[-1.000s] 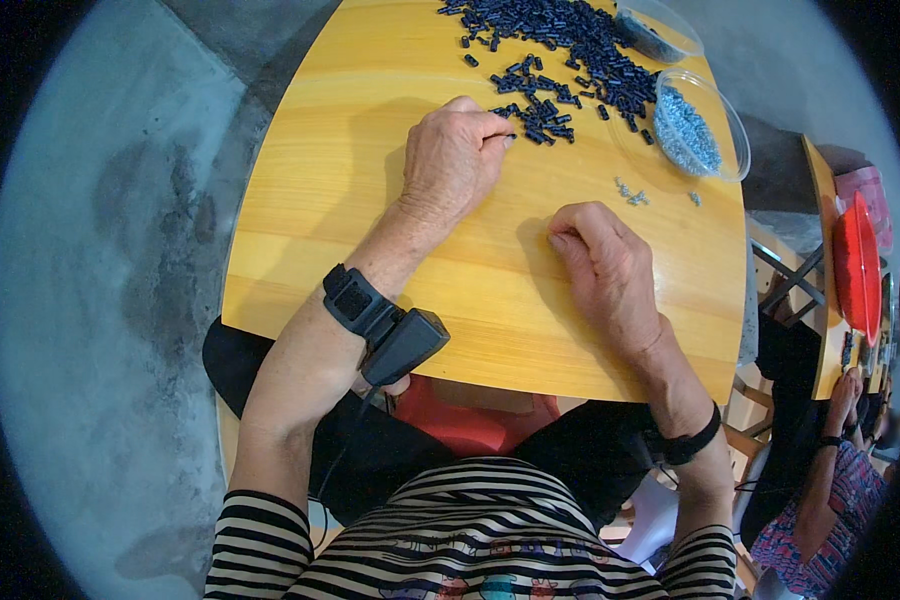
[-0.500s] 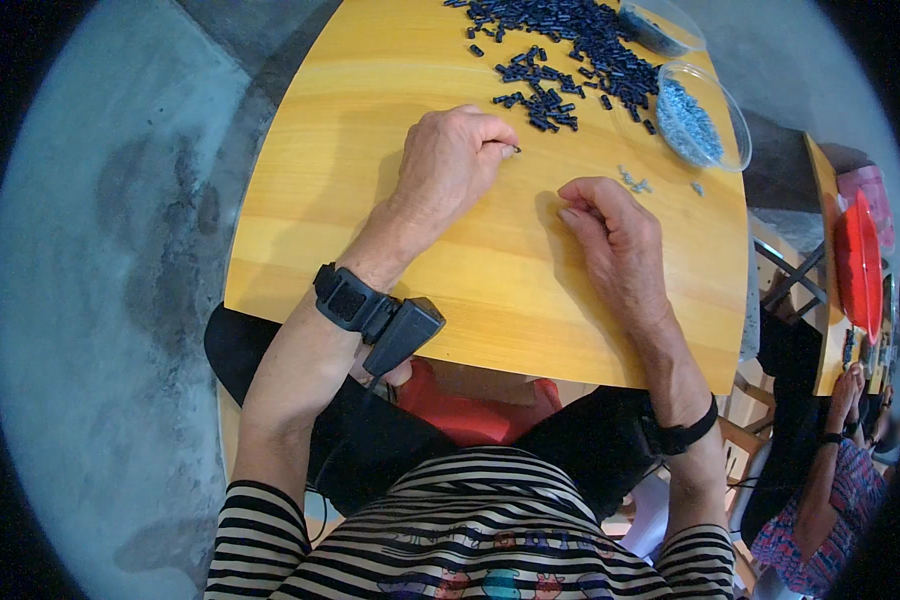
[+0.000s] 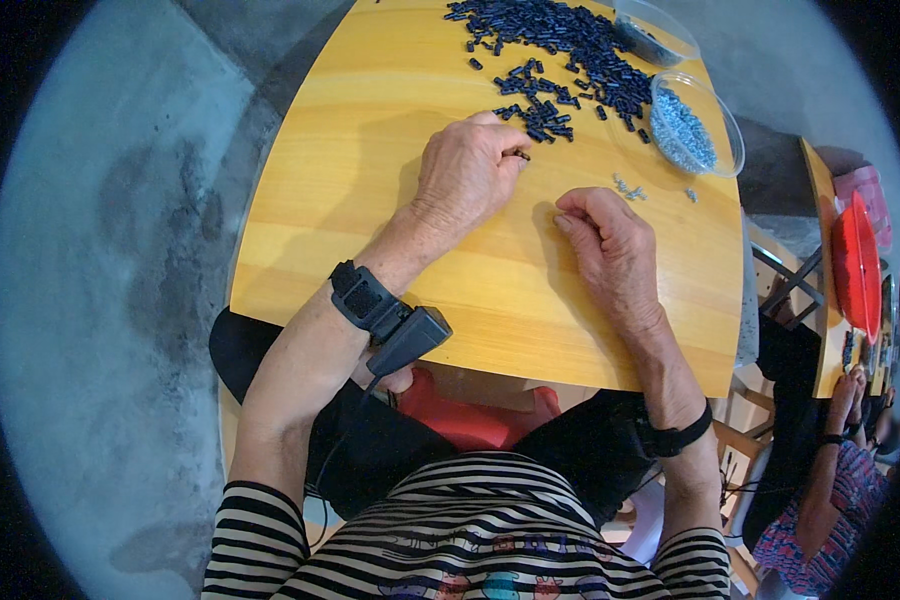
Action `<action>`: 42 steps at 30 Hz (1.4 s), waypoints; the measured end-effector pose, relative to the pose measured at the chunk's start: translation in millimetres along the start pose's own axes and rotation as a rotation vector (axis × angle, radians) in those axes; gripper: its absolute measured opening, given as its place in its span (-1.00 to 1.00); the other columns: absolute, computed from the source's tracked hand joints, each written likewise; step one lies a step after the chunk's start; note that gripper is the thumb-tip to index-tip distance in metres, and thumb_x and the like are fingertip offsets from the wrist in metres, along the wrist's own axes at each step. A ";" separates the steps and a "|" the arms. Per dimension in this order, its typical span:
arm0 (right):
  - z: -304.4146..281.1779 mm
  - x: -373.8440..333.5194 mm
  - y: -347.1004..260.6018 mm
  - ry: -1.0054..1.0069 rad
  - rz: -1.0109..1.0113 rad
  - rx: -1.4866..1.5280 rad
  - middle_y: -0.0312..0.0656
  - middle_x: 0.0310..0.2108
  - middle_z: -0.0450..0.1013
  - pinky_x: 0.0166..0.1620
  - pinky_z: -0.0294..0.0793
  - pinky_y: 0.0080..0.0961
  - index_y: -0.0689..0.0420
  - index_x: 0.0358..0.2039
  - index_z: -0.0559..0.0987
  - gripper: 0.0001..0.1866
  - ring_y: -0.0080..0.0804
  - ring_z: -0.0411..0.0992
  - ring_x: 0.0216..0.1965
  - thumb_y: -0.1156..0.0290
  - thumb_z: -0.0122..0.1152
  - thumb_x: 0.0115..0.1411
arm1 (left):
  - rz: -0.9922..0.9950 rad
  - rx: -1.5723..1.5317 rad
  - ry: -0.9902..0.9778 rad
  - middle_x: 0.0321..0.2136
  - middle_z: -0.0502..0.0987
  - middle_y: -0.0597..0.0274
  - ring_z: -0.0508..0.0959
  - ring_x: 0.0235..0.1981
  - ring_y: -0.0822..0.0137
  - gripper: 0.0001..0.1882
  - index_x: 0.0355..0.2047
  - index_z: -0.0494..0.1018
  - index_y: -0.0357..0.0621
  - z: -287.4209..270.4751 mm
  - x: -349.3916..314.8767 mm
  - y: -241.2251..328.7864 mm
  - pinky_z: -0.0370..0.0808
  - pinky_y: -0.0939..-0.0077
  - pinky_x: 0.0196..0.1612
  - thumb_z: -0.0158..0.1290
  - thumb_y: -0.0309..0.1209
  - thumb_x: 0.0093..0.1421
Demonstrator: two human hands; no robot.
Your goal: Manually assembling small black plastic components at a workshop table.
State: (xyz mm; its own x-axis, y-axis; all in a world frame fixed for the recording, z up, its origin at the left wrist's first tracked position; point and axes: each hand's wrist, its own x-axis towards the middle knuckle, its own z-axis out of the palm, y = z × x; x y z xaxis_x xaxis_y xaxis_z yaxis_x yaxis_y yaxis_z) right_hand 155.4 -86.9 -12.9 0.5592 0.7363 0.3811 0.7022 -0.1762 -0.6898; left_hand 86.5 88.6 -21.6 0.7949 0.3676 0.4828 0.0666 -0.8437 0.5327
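Observation:
My left hand (image 3: 467, 172) is closed, pinching a small black cylindrical piece (image 3: 516, 154) between thumb and fingertips just over the yellow tabletop. Just beyond it lies a scattered pile of similar dark pieces (image 3: 545, 45), with a looser cluster on the near side. To the right, my right hand (image 3: 612, 248) is closed, thumb against bent fingers; whatever it may hold is hidden. Several tiny silvery-blue pieces (image 3: 628, 188), perhaps screws, lie beyond its fingers. More of them fill a clear round tub (image 3: 735, 135) at the table's right edge.
A second clear tub (image 3: 692, 42) stands behind the first, with dark bits in it. The yellow table (image 3: 330, 200) curves around at my front. Off to the right, another person's hands (image 3: 850, 390) are at a second table with a red basin (image 3: 856, 268).
My left hand has moved slightly right and nearer to me, and more of the black piece in its pinch shows. The right hand is nearly still.

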 end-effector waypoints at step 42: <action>4.7 -2.0 7.4 0.012 0.107 0.142 -0.10 -0.50 0.45 -0.36 0.42 -0.51 0.22 -0.43 0.50 -0.90 -0.28 0.46 -0.45 0.58 0.20 -0.02 | -0.495 -0.676 0.005 -0.45 0.54 0.25 0.47 -0.52 0.56 -0.74 -0.19 0.50 -0.31 -12.8 4.5 -10.0 0.44 0.71 -0.44 0.10 -0.46 0.10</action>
State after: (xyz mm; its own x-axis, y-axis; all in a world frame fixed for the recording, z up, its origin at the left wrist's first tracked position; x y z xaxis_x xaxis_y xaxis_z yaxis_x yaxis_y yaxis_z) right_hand 157.4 -86.7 -21.7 0.6331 0.7102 0.3079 0.5700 -0.1586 -0.8062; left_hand 81.7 103.7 -15.8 0.7663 0.6367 0.0856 0.0302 -0.1688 0.9852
